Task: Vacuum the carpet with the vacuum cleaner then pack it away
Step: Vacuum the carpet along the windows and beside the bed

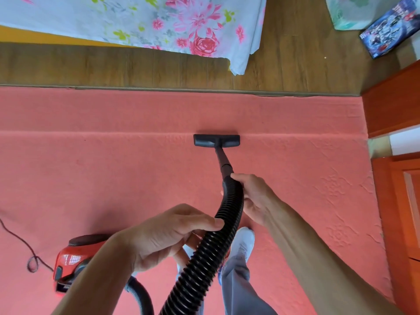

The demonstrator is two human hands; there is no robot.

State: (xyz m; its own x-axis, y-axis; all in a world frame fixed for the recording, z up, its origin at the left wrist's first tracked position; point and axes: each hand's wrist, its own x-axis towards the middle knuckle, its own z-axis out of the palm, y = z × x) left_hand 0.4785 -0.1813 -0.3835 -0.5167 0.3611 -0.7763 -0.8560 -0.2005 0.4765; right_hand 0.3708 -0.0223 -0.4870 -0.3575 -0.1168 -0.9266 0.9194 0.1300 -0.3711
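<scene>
A pink-red carpet point(113, 169) covers the floor below me. The black floor nozzle point(216, 140) lies flat on it along a crease, at the end of a thin black wand point(223, 162). My right hand point(252, 196) grips the top of the ribbed black hose point(204, 253) where it meets the wand. Lower down, my left hand point(168, 235) curls round the same hose. The red vacuum body point(70, 260) sits on the carpet at lower left, partly hidden by my left forearm.
A dark power cord point(25, 248) trails over the carpet at left. Wooden floor point(136, 64) lies beyond the carpet's far edge, with a floral bedsheet point(159, 21) hanging above it. Orange wooden furniture point(395, 103) stands at right. My white shoe point(244, 242) is below the hose.
</scene>
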